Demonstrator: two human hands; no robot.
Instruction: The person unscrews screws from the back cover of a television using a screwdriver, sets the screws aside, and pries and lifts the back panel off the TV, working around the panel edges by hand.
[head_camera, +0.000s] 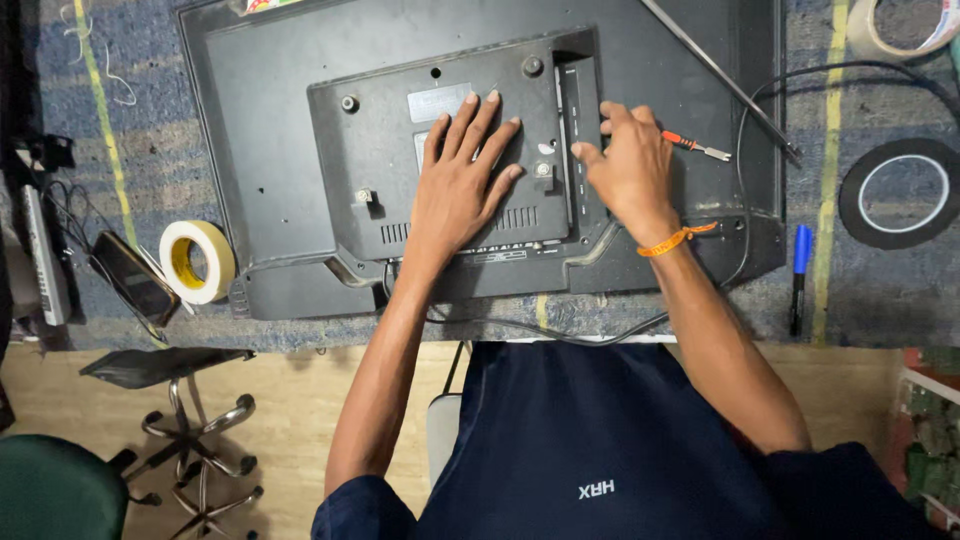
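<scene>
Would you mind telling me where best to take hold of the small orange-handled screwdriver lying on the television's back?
Probably by the orange handle, which lies just past the right hand fingers. The screwdriver lies flat on the television back, metal tip pointing right, so pinch the handle's sides from above.

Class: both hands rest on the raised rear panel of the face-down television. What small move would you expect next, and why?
Probably the right hand reaches for the small screwdriver lying just beside it. The left hand lies flat on the raised rear panel, as if steadying it, and a screw sits in the panel between the two hands. Neither hand holds a tool.
</scene>
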